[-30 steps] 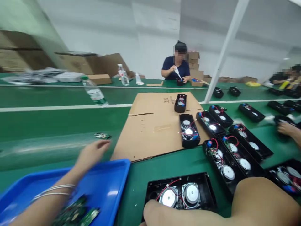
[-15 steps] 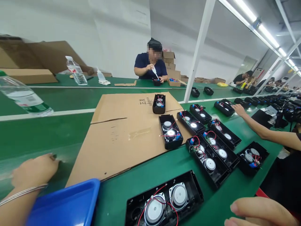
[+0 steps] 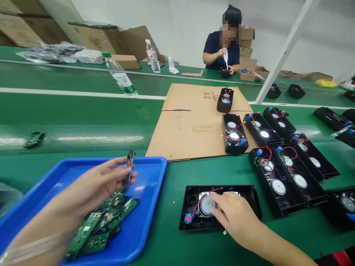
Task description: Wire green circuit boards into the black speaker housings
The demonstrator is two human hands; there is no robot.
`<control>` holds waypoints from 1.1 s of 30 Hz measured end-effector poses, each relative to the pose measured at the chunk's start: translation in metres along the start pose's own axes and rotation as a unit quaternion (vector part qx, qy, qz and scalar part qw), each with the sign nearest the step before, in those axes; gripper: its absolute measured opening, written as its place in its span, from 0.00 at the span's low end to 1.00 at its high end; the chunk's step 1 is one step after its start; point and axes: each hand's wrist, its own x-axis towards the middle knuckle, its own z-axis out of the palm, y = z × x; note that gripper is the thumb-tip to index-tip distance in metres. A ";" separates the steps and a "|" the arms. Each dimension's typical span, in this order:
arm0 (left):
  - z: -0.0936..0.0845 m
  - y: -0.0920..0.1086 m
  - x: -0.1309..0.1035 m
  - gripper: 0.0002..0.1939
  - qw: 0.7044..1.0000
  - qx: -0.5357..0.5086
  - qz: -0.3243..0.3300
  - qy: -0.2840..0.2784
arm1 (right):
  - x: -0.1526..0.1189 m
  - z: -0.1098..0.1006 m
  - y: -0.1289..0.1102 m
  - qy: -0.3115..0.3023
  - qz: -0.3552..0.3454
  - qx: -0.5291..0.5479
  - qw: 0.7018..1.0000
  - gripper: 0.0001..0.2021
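My left hand (image 3: pixel 95 186) is raised above a blue tray (image 3: pixel 151 207), its fingers closed on a small circuit board (image 3: pixel 130 164) held on edge. Below it, several green circuit boards (image 3: pixel 91 231) lie heaped in the tray. My right hand (image 3: pixel 240 220) reaches over a black speaker housing (image 3: pixel 184 199) lying in front of me, finger and thumb bent together beside a round speaker (image 3: pixel 206 206). What they pinch, if anything, is hidden. Red and black wires run across the housing to a blue round part (image 3: pixel 189 218). A second speaker is mostly covered by my hand.
Several black housings with speakers (image 3: pixel 277 186) stand at the right, two of them on a cardboard sheet (image 3: pixel 177 136). A lone circuit board (image 3: pixel 34 140) lies far left. Bottles (image 3: pixel 120 79) stand behind. Across the bench a person (image 3: pixel 213 48) holds a white squeeze bottle.
The view has swung left and down. My left hand has come back over the tray with a circuit board. My right hand has moved in from the lower right onto the near housing.
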 end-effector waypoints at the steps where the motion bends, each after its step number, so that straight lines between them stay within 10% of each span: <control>1: -0.001 -0.012 -0.014 0.17 0.998 -0.053 -0.031 -0.024 | 0.002 0.007 -0.003 -0.022 -0.015 0.000 1.000 0.14; 6: 0.009 -0.069 -0.066 0.30 0.970 -0.176 -0.115 -0.119 | 0.011 0.032 -0.021 -0.028 0.036 0.184 0.982 0.18; 14: 0.036 -0.093 -0.080 0.38 0.913 -0.335 -0.132 -0.192 | 0.045 0.034 -0.033 0.119 0.125 0.548 0.818 0.07; 21: 0.040 -0.102 -0.077 0.24 0.913 -0.325 -0.044 -0.244 | 0.048 0.025 -0.040 0.083 0.001 0.207 0.975 0.09; 26: 0.042 -0.098 -0.079 0.21 0.929 -0.295 0.021 -0.223 | 0.048 0.032 -0.045 0.079 -0.097 0.090 0.988 0.13; 33: 0.047 -0.100 -0.083 0.16 0.922 -0.309 0.100 -0.210 | 0.051 0.031 -0.052 -0.021 0.038 0.243 0.969 0.12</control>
